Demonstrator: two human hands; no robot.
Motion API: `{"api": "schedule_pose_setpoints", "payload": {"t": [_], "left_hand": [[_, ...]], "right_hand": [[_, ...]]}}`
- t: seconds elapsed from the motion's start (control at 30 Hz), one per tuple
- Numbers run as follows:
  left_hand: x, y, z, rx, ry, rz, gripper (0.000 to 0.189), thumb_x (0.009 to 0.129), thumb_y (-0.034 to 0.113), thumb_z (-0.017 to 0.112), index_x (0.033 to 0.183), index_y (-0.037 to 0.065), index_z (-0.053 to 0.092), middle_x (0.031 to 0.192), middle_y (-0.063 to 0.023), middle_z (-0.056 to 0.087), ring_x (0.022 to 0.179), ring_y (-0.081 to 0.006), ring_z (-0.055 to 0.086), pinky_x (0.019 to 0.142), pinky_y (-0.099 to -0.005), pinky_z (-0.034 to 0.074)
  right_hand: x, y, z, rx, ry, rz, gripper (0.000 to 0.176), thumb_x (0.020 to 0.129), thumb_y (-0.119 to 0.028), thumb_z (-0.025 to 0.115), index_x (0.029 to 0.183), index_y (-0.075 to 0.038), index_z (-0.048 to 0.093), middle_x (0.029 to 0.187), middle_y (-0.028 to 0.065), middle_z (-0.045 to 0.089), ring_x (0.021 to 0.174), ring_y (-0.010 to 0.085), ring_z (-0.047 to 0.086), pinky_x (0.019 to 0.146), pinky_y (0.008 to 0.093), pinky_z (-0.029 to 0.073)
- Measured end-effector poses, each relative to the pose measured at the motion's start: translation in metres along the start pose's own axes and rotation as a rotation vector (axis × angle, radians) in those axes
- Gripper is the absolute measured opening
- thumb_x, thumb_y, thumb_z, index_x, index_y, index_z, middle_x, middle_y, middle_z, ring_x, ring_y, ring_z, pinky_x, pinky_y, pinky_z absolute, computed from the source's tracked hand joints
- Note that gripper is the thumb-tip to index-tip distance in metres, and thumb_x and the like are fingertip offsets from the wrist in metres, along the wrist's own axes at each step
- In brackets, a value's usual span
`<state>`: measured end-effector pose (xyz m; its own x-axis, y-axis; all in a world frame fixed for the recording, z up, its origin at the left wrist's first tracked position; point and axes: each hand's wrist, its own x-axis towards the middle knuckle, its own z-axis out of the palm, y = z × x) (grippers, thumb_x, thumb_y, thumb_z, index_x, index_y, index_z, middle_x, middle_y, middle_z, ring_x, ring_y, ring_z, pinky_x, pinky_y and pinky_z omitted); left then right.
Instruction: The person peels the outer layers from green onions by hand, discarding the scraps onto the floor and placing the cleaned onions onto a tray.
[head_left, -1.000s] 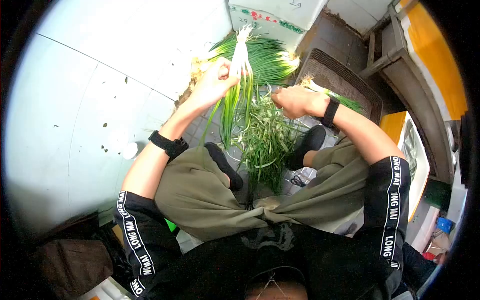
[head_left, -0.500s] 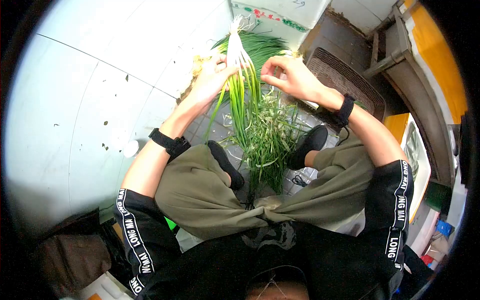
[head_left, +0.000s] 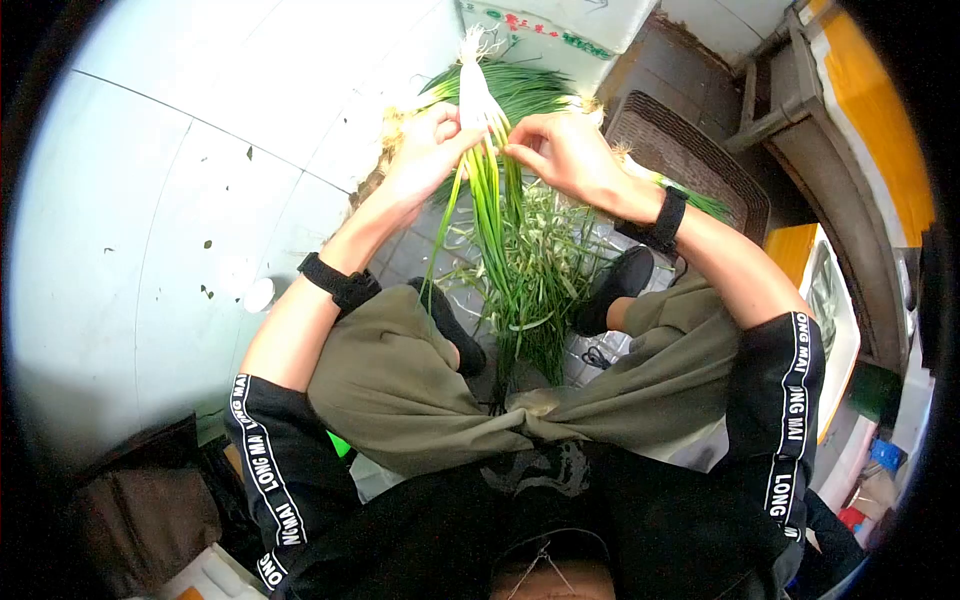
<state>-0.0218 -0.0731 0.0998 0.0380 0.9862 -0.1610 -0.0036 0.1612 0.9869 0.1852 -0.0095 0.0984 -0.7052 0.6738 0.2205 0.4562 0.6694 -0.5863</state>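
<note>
My left hand (head_left: 425,155) is closed round a bunch of green onions (head_left: 485,190), held upright with white roots at the top and green leaves hanging down. My right hand (head_left: 565,155) is at the right side of the bunch, thumb and forefinger pinched against its stalks; what lies between the fingertips is too small to make out. Below the bunch, a heap of loose green leaves and trimmings (head_left: 540,270) lies on the floor between my feet. More green onions (head_left: 525,90) lie behind my hands.
A white box with printed writing (head_left: 550,40) stands at the back. To its right lies a brown woven tray (head_left: 690,150), with a few onions at its left edge. A metal-legged table (head_left: 790,120) is at the right, a pale tiled wall (head_left: 200,200) at the left.
My right hand has moved left to the bunch, its fingertips now against the stalks. A few onions at the tray's left edge have come into view. My left hand keeps its hold.
</note>
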Motion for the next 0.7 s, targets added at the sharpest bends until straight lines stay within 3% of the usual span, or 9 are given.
{"api": "schedule_pose_setpoints", "payload": {"t": [0.07,0.17,0.23,0.37,0.43,0.57,0.7], "left_hand": [[-0.001,-0.001,0.000,0.024,-0.016,0.004,0.024,0.097,0.018,0.062,0.113,0.002,0.054,0.100,-0.0066,0.070,0.083,-0.0091,0.064,0.065,-0.0241,0.047],[0.001,-0.005,0.000,0.042,-0.014,0.019,0.023,0.097,0.019,0.061,0.112,0.003,0.053,0.099,-0.0060,0.070,0.084,-0.0092,0.064,0.065,-0.0239,0.046],[0.004,-0.010,-0.001,0.050,-0.047,0.112,0.021,0.098,0.019,0.060,0.111,0.004,0.052,0.097,-0.0047,0.070,0.084,-0.0093,0.064,0.064,-0.0237,0.046],[0.003,-0.007,-0.001,0.060,-0.041,0.061,0.019,0.099,0.019,0.059,0.110,0.005,0.052,0.095,-0.0047,0.070,0.082,-0.0092,0.064,0.062,-0.0237,0.046],[-0.001,0.001,0.002,0.053,-0.004,-0.013,0.018,0.099,0.019,0.058,0.110,0.006,0.051,0.095,-0.0061,0.070,0.080,-0.0093,0.064,0.061,-0.0239,0.046],[0.001,-0.003,-0.002,0.046,-0.042,0.005,0.018,0.100,0.019,0.057,0.110,0.006,0.050,0.097,-0.0074,0.071,0.080,-0.0086,0.064,0.062,-0.0242,0.046],[-0.002,-0.001,0.002,0.028,-0.103,0.004,0.035,0.092,0.013,0.068,0.117,0.006,0.044,0.100,-0.0105,0.071,0.088,-0.0117,0.065,0.074,-0.0271,0.051]], "right_hand": [[0.001,-0.002,-0.001,0.002,-0.038,0.051,0.017,0.087,-0.022,0.068,0.090,-0.005,0.067,0.082,0.0117,0.070,0.080,0.0307,0.069,0.072,0.0390,0.054],[0.000,0.001,-0.002,-0.032,-0.048,-0.038,0.017,0.088,-0.019,0.068,0.092,-0.003,0.068,0.082,0.0133,0.069,0.074,0.0277,0.069,0.067,0.0372,0.054],[0.000,-0.002,-0.005,-0.266,0.000,-0.271,0.016,0.089,-0.018,0.065,0.092,-0.003,0.067,0.080,0.0129,0.067,0.074,0.0317,0.067,0.065,0.0403,0.053],[0.000,-0.008,-0.009,-0.321,-0.005,-0.303,0.014,0.090,-0.017,0.062,0.091,-0.003,0.064,0.080,0.0123,0.063,0.074,0.0338,0.064,0.064,0.0430,0.052],[0.002,-0.009,-0.011,-0.372,0.007,-0.336,0.019,0.091,-0.019,0.057,0.084,-0.002,0.056,0.082,0.0144,0.062,0.076,0.0348,0.064,0.067,0.0437,0.053],[0.004,-0.008,-0.016,-0.328,-0.024,-0.315,0.017,0.091,-0.019,0.058,0.086,-0.002,0.057,0.081,0.0143,0.061,0.076,0.0344,0.064,0.067,0.0435,0.053],[0.004,-0.006,-0.015,-0.290,-0.005,-0.412,0.015,0.090,-0.018,0.060,0.088,-0.003,0.059,0.080,0.0133,0.060,0.074,0.0336,0.064,0.066,0.0427,0.053]]}}
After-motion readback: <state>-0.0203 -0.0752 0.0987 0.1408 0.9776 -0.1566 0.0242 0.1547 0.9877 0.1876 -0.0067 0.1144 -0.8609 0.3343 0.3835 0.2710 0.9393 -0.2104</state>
